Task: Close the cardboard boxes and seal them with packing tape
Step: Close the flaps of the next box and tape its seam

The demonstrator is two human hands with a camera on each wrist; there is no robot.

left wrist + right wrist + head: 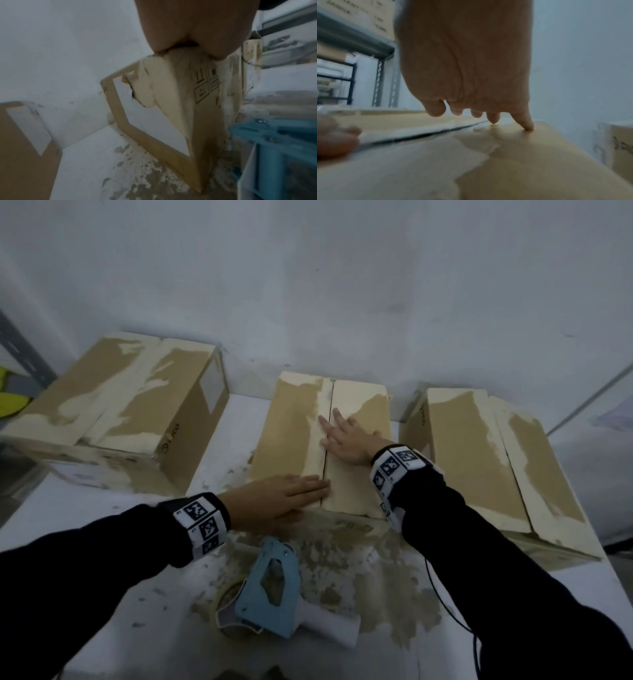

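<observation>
Three worn cardboard boxes stand on the white table. On the middle box [291, 433] both top flaps lie down and meet at a centre seam. My left hand [284, 494] lies flat on the near end of the left flap, fingers straight, reaching the seam. My right hand [342, 440] presses flat on the right flap further back, its fingers [524, 121] spread on the cardboard [522, 162]. A blue tape dispenser [270, 587] with a white handle lies on the table close to me, in nobody's grip. In the left wrist view my palm [188, 27] rests on the box's corner [197, 108].
A closed box [113, 405] sits at the left and another [486, 463] at the right, both flaps down with open seams. The table surface [359, 583] is scuffed brown around the dispenser. A white wall rises behind. Metal shelving [351, 75] stands off to one side.
</observation>
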